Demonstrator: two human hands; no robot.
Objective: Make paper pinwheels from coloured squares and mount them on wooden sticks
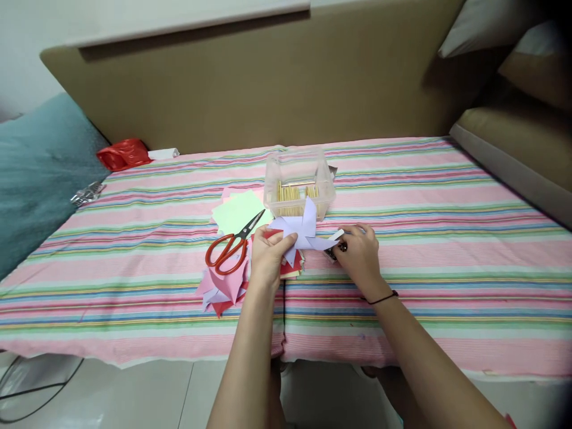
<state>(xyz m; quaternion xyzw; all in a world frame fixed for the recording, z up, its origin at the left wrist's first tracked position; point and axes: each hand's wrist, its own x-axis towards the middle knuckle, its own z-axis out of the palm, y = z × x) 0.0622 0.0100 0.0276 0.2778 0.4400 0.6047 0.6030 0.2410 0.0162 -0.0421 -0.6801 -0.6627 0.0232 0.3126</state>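
While left hand [267, 253] pinches lavender pinwheel [300, 232], right hand [361, 256] curls fingers by dark item [330, 254], grip unclear.

1 held pinwheel [302, 233], 1 pr scissors [242, 234], 1 plstc box [272, 195], 1 wristband [394, 294]

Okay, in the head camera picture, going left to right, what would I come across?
Teal cushion, shiny red bundle, red-handled scissors, left hand, lavender paper pinwheel, right hand, brown armrest.
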